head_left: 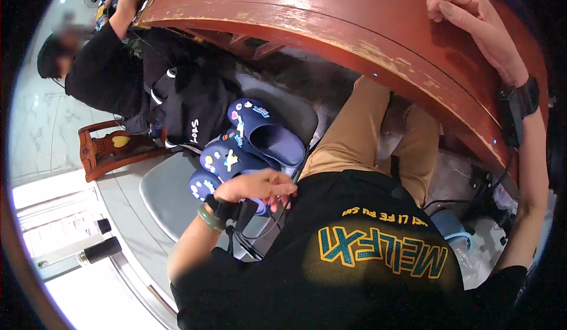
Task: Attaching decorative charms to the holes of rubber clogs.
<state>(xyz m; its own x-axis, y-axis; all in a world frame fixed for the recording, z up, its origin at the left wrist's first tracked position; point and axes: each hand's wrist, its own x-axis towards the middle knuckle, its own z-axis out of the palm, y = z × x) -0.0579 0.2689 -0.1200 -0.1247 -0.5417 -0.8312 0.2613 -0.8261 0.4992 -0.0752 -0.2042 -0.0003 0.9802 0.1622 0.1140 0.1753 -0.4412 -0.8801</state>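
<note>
- navy clogs (227, 161), dotted with charms, sit on a grey chair (162, 195), lower than the red-brown tabletop (354, 11) and left of its middle.
- left hand (260, 185): lower than the tabletop, just beside the clogs, fingers half bent, slightly spread.
- right hand (469, 14): over the tabletop's right end, fingers curled inward; cannot tell whether they pinch anything.
</note>
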